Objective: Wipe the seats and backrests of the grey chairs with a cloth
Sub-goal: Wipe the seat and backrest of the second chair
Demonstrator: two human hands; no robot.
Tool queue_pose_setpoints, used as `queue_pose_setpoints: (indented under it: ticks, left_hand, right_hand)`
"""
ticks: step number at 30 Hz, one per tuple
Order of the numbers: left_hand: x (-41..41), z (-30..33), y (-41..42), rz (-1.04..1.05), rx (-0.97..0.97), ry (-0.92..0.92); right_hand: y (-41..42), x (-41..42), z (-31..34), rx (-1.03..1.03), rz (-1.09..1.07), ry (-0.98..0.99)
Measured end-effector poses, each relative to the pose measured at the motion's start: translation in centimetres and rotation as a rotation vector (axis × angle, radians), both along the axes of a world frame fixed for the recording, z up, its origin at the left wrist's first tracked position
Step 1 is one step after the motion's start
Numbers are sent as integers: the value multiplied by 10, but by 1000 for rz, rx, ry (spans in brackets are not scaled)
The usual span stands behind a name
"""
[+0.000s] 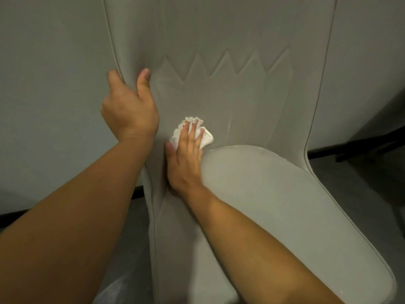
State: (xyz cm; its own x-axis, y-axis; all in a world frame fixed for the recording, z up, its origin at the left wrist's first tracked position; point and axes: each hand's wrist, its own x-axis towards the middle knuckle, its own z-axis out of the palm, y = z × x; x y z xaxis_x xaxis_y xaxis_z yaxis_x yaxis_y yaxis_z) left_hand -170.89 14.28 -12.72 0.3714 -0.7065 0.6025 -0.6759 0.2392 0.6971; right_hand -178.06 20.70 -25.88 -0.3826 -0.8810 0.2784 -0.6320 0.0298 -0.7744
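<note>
A grey upholstered chair fills the view, its tall backrest (230, 40) stitched with a zigzag pattern and its rounded seat (295, 216) jutting toward the lower right. My left hand (129, 106) grips the backrest's left edge, thumb on the front and fingers curled behind. My right hand (186, 156) presses a crumpled white cloth (206, 137) flat against the lower backrest, just above where the seat meets it. Its fingers lie straight over the cloth.
A pale grey wall (43, 84) stands behind the chair, with a dark skirting strip (13, 218) along its foot. Grey floor (131, 249) shows below left. Dark furniture legs (372, 148) appear at the right edge.
</note>
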Motion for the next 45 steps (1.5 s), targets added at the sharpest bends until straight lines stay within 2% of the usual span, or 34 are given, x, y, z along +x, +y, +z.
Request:
queue_pose_setpoints:
  ticks: [5,7,10,14,16,18,23,27,30,36,40,42,45]
  left_hand:
    - [-1,2,2,11,18,23]
    - [-2,2,1,-12,23,27]
    - [-2,3,2,-15,36,13]
    - [-2,3,2,-7,10,2]
    - [-3,3,2,0,2,-3]
    - [-3,2,2,15,-9,-5]
    - [-4,1,3,6,0,-1]
    - [-3,1,3,2,14,-15]
    - [-3,4,6,-12,20,-9]
    - [-4,6,8,-4,17,-27]
    - [-3,5,7,2,37,-23]
    - [-3,5,7,7,47,-24]
    - [-2,5,5,2,68,-43]
  right_hand:
    - [-13,26,35,62,-53,-401]
    - [-16,24,48,2,-42,-410]
    - [-21,12,62,-103,-43,-231]
    - [-35,-37,67,-242,9,265]
    - [-39,-65,66,-245,76,457]
    - [-28,-77,52,-163,154,560]
    - [28,-84,-3,255,323,600]
    - [31,-82,2,360,348,574]
    - [53,-80,-5,473,289,609]
    - [35,-62,5,388,152,554]
    - [52,-66,-4,269,351,622]
    - [54,-79,-2,301,412,681]
    - [34,-112,18,483,273,711]
